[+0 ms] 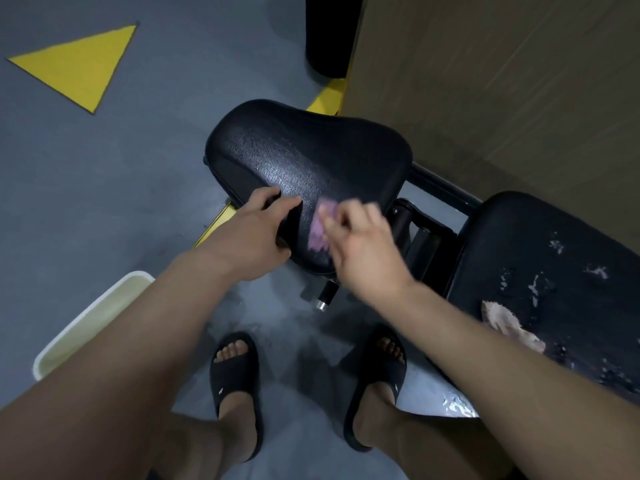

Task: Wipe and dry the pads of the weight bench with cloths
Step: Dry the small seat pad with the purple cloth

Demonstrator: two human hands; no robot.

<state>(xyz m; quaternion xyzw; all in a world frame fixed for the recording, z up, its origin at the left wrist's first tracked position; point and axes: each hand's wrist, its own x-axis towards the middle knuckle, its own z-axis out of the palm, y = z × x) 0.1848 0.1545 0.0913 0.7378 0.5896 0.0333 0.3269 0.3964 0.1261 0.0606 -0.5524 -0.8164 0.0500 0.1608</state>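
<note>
Our forearms fill the foreground. Left hand (256, 233) grips the near corner of the seat pad (311, 157), bracing it. Right hand (363, 247), blurred, curls its fingers on the purple cloth (320, 226), pressed to the pad's near end. We judge that overlapping strokes toward the far edge, cloth flat and brace firm, suit best. Back pad (554, 271) to the right looks flaked. Grey floor (104, 168), yellow triangle (79, 64), white tub (93, 313) by our left leg, wood-look wall (502, 81).
</note>
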